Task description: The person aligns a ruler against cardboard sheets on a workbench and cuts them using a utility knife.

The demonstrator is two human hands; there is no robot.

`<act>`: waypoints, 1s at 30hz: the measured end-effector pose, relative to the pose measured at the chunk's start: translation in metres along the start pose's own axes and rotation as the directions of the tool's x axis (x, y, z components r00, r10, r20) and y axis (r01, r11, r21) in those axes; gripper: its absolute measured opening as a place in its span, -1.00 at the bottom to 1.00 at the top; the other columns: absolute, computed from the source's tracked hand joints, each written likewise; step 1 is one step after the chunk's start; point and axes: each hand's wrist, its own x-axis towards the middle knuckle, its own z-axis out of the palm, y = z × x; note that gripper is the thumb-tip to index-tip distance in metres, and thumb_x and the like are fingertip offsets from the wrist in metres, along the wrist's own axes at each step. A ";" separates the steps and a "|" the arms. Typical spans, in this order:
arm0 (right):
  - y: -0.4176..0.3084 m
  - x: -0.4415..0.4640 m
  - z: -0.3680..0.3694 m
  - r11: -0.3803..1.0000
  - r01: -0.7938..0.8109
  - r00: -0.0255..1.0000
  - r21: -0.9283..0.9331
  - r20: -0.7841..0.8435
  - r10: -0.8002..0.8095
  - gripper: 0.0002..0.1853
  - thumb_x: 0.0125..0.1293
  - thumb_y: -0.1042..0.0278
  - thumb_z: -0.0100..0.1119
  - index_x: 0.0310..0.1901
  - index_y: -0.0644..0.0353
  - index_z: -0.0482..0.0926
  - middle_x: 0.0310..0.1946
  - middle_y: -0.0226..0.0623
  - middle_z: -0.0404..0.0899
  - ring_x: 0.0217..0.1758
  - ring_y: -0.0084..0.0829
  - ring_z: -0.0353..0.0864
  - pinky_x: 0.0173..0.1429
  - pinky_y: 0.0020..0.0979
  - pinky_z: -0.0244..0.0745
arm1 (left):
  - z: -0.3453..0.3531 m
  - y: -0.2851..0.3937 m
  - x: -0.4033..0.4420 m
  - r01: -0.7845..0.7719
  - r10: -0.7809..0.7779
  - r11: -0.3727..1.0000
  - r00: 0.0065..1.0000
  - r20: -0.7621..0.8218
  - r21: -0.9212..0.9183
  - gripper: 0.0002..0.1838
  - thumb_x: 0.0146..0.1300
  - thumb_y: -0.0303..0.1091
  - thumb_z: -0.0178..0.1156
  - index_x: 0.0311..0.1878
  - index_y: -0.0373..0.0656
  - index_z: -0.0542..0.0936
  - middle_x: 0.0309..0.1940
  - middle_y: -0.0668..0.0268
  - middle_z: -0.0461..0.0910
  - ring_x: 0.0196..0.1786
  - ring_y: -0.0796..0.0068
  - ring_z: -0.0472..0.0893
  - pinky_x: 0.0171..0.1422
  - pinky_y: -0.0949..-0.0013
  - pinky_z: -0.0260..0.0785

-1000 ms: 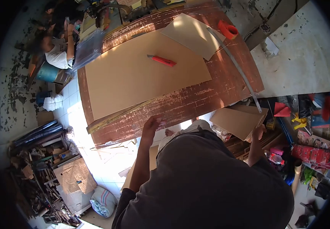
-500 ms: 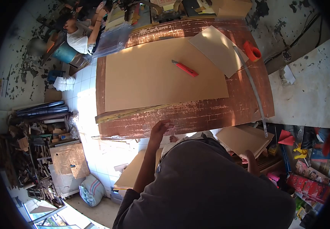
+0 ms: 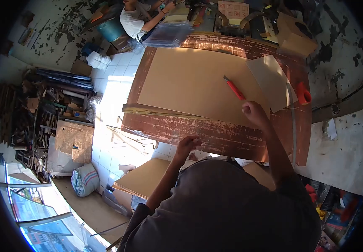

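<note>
A large brown sheet of cardboard point(image 3: 190, 80) lies flat on the table point(image 3: 215, 136). On it rests a red utility knife point(image 3: 234, 88), blade end pointing up and left. My right hand point(image 3: 255, 113) hovers just below the knife's handle, apart from it, fingers loosely bent and nothing visible in them. My left hand point(image 3: 187, 148) is held in front of my body at the table's near edge, empty, fingers half bent and apart. A long wooden strip point(image 3: 160, 110) runs along the sheet's near left edge. A smaller cardboard piece point(image 3: 269, 82) overlaps the sheet's right side.
A red tape roll point(image 3: 303, 94) and a long metal ruler point(image 3: 294, 130) are at the table's right. Stacked cardboard point(image 3: 141, 178) stands lower left. Another person point(image 3: 134, 21) works at the far left, near a cardboard box point(image 3: 295, 35) across the back.
My right hand has risen from the cardboard stack at lower right to above the sheet, close to the knife. My left hand stays near the table edge. The view has shifted left.
</note>
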 end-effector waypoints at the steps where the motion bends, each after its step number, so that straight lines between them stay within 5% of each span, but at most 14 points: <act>1: -0.003 0.026 0.006 0.999 -0.032 0.999 -0.042 0.002 0.032 -0.71 0.21 0.26 0.32 -0.12 0.23 0.56 -0.19 -0.07 0.58 -0.09 -0.07 0.63 0.02 -0.15 0.54 | 0.003 -0.001 -0.002 0.026 -0.026 1.000 1.000 -0.008 -0.018 -0.60 0.39 -0.26 0.15 0.22 -0.20 0.50 0.01 0.20 0.68 0.12 0.40 0.64 0.23 0.31 0.41; 3: -0.012 0.063 0.020 0.996 -0.040 0.999 -0.078 0.013 0.041 -0.66 0.21 0.23 0.35 -0.08 0.24 0.53 -0.14 -0.06 0.56 -0.03 -0.07 0.60 0.05 -0.14 0.53 | 0.009 -0.006 -0.006 0.010 -0.010 1.000 0.999 -0.034 -0.014 -0.60 0.38 -0.27 0.16 0.23 -0.20 0.50 0.00 0.20 0.68 0.11 0.39 0.65 0.22 0.32 0.43; 5: -0.019 0.086 0.033 0.948 -0.074 0.997 -0.311 -0.030 0.067 -0.55 0.17 0.20 0.41 -0.02 0.26 0.48 -0.08 -0.04 0.52 0.06 -0.05 0.56 0.06 -0.11 0.53 | 0.015 -0.009 -0.013 0.020 -0.021 0.999 0.998 -0.061 -0.025 -0.57 0.37 -0.28 0.19 0.25 -0.23 0.48 0.00 0.18 0.67 0.07 0.37 0.67 0.20 0.31 0.46; 12: 0.029 0.112 0.071 0.956 0.033 0.967 -0.291 -0.233 -0.104 -0.54 0.06 0.26 0.50 -0.09 0.25 0.49 -0.08 -0.04 0.52 -0.01 -0.04 0.57 0.04 -0.10 0.51 | 0.009 -0.018 -0.042 -0.051 0.018 0.979 0.985 -0.170 -0.196 -0.55 0.42 -0.24 0.15 0.27 -0.27 0.45 0.00 0.17 0.66 0.12 0.34 0.63 0.23 0.26 0.45; 17: 0.058 0.110 0.069 0.989 0.057 0.977 -0.138 -0.194 -0.083 -0.64 0.02 0.42 0.41 -0.17 0.27 0.47 -0.31 -0.05 0.56 -0.18 -0.04 0.62 -0.01 -0.12 0.52 | -0.004 -0.016 -0.044 0.007 -0.086 0.954 0.964 -0.251 -0.299 -0.57 0.47 -0.25 0.06 0.32 -0.22 0.43 0.08 0.18 0.64 0.20 0.33 0.59 0.29 0.24 0.43; 22: 0.070 0.069 0.059 0.988 0.053 0.974 0.147 -0.224 -0.019 -0.64 0.04 0.42 0.38 -0.15 0.27 0.46 -0.29 -0.08 0.56 -0.19 -0.10 0.62 -0.05 -0.19 0.52 | -0.013 -0.003 -0.019 0.062 -0.186 0.899 0.950 -0.251 -0.434 -0.55 0.52 -0.29 -0.03 0.40 -0.22 0.33 0.22 0.11 0.53 0.27 0.23 0.54 0.35 0.21 0.41; 24: 0.068 0.038 0.053 0.976 0.052 0.969 0.209 -0.246 0.001 -0.63 0.06 0.40 0.38 -0.13 0.26 0.46 -0.29 -0.10 0.55 -0.20 -0.12 0.62 -0.06 -0.22 0.52 | -0.027 -0.013 0.000 -0.038 -0.098 0.742 0.981 -0.165 -0.669 -0.54 0.53 -0.32 -0.07 0.42 -0.25 0.28 0.26 0.07 0.48 0.32 0.19 0.50 0.39 0.19 0.38; 26: 0.061 0.001 0.044 0.961 -0.137 0.962 0.241 -0.201 0.187 -0.66 0.10 0.37 0.39 -0.11 0.23 0.49 -0.28 -0.19 0.57 -0.23 -0.26 0.61 -0.08 -0.26 0.52 | -0.035 -0.015 0.021 -0.086 0.022 0.804 0.993 -0.116 -0.589 -0.51 0.53 -0.30 -0.08 0.44 -0.27 0.24 0.28 0.03 0.45 0.34 0.14 0.46 0.42 0.17 0.37; 29: 0.076 -0.048 0.049 0.879 -0.231 0.948 0.418 -0.106 0.299 -0.70 0.18 0.31 0.37 -0.10 0.20 0.54 -0.27 -0.30 0.58 -0.22 -0.41 0.59 -0.09 -0.30 0.52 | -0.029 0.013 0.040 -0.044 -0.134 0.690 0.973 -0.187 -0.722 -0.58 0.52 -0.34 -0.09 0.34 -0.32 0.31 0.21 0.01 0.49 0.26 0.13 0.52 0.34 0.17 0.45; 30: 0.070 -0.064 0.047 0.760 -0.408 0.890 0.505 0.037 0.454 -0.75 0.26 0.30 0.33 -0.09 0.18 0.55 -0.26 -0.38 0.57 -0.18 -0.46 0.58 -0.05 -0.34 0.51 | -0.031 0.016 0.046 -0.036 -0.127 0.643 0.980 -0.152 -0.765 -0.59 0.51 -0.40 -0.10 0.35 -0.34 0.29 0.25 -0.01 0.45 0.27 0.14 0.50 0.35 0.22 0.44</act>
